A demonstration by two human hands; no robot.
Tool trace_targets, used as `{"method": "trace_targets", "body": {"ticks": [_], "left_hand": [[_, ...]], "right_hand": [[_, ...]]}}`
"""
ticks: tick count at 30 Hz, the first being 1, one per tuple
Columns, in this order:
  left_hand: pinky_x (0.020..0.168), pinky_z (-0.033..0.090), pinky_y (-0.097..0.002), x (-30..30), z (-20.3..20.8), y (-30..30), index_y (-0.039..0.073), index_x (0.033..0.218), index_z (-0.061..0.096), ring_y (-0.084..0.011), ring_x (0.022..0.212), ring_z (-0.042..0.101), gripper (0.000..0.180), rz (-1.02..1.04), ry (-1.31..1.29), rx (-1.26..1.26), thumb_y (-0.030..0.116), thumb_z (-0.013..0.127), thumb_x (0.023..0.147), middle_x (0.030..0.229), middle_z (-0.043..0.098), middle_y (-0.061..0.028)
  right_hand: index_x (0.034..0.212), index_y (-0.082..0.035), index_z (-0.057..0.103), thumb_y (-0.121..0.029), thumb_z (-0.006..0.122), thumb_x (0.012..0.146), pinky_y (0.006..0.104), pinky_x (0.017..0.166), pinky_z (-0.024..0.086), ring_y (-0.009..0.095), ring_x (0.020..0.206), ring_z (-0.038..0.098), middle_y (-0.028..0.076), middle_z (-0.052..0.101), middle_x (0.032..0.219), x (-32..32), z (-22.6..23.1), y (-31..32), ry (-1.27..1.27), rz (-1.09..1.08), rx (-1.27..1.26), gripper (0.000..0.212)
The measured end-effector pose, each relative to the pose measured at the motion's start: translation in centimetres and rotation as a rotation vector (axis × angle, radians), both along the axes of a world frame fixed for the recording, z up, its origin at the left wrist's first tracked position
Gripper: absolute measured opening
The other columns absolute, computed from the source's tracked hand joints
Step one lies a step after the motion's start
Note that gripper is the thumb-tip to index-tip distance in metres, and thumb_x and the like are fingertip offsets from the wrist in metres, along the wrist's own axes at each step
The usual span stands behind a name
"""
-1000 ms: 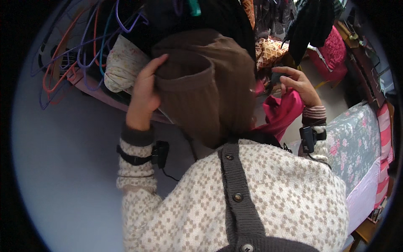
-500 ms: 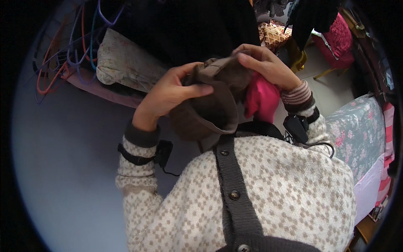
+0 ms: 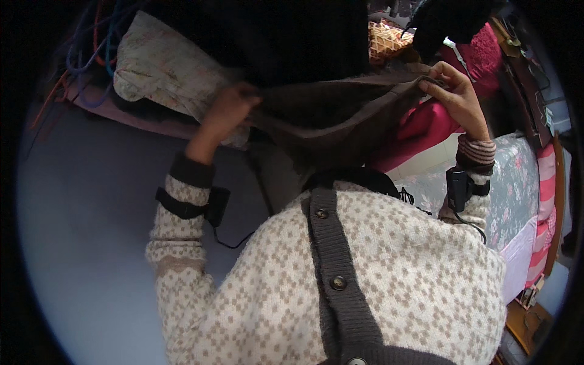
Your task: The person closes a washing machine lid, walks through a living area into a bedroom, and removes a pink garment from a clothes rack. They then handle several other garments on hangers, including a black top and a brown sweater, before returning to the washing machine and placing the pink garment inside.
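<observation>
A brown garment (image 3: 359,132) is stretched wide between my two hands, its open edge sagging in the middle like a loose waist. My left hand (image 3: 228,112) grips one end, its fingers closed and a little blurred. At the other end, my right hand (image 3: 457,97) pinches the edge between thumb and fingers. Bright pink cloth (image 3: 420,137) hangs below my right hand, behind the brown fabric; whether it belongs to the garment I cannot tell. The garment's lower part is hidden in shadow and by my body.
A pale flowered cushion or folded bedding (image 3: 161,67) lies at the upper left, beside coloured hangers (image 3: 91,58). Dark cloth (image 3: 292,42) fills the top middle. On the right are a grey flowered bed cover (image 3: 517,182) and a dark-pink fluffy seat (image 3: 483,61).
My hands have moved apart, left hand to the left and right hand to the right. The brown garment went from bunched, with a round opening, to pulled out wide.
</observation>
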State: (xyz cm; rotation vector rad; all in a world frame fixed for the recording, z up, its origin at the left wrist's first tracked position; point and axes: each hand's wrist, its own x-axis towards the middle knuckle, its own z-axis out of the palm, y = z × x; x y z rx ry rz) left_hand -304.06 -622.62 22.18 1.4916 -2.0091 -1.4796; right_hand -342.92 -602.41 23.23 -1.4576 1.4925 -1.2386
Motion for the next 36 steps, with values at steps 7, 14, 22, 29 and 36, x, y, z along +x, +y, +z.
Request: {"method": "trace_targets", "body": {"ticks": [7, 14, 22, 29, 36], "left_hand": [[0.085, 0.052, -0.0335, -5.6, 2.7, 1.0, 0.000, 0.119, 0.059, -0.0235, 0.100, 0.061, 0.037, -0.046, 0.519, 0.392, 0.020, 0.065, 0.088, 0.109, 0.065, -0.0117], [0.083, 0.050, -0.0301, -8.7, 3.6, -1.0, 0.003, 0.116, 0.062, -0.0192, 0.101, 0.061, 0.031, -0.584, 0.198, -0.340, 0.008, 0.061, 0.086, 0.111, 0.064, -0.0099], [0.070, 0.054, -0.0362, -14.9, 1.1, -2.2, 0.004, 0.115, 0.063, -0.0232, 0.079, 0.069, 0.026, -0.660, -0.415, -0.658, 0.015, 0.052, 0.093, 0.101, 0.068, -0.0143], [0.082, 0.053, -0.0385, -20.5, -5.4, -4.3, 0.006, 0.126, 0.055, -0.0242, 0.105, 0.062, 0.043, -0.147, 0.358, 0.430, 0.037, 0.038, 0.101, 0.120, 0.062, -0.0127], [0.094, 0.047, -0.0364, -13.1, -11.1, -2.1, 0.005, 0.121, 0.058, -0.0219, 0.107, 0.059, 0.033, -0.200, 0.345, 0.627, 0.023, 0.053, 0.093, 0.117, 0.062, -0.0087]], "right_hand": [[0.121, -0.003, 0.058, -0.009, 0.059, 0.086, 0.0317, 0.087, 0.052, 0.022, 0.094, 0.065, 0.014, 0.067, 0.106, -1.5, -1.6, 2.0, 0.349, -0.253, 0.009, 0.036], [0.105, 0.000, 0.062, -0.018, 0.066, 0.083, 0.0289, 0.069, 0.050, 0.018, 0.075, 0.064, 0.008, 0.068, 0.086, -4.7, -3.0, 3.6, 0.517, -0.578, 0.015, 0.028], [0.107, -0.001, 0.062, -0.010, 0.067, 0.084, 0.0215, 0.071, 0.047, 0.008, 0.077, 0.057, 0.001, 0.063, 0.084, -6.3, -2.4, 5.6, 0.251, -0.601, 0.005, 0.025], [0.098, -0.001, 0.067, -0.021, 0.074, 0.082, 0.0227, 0.062, 0.045, 0.007, 0.069, 0.055, 0.000, 0.062, 0.072, -1.9, -0.9, 9.7, -0.074, -0.152, 0.467, 0.027], [0.083, -0.001, 0.063, -0.032, 0.081, 0.076, 0.0266, 0.056, 0.041, 0.008, 0.063, 0.051, 0.001, 0.058, 0.066, 0.6, -5.1, 13.2, -0.141, -0.112, 0.695, 0.036]]}}
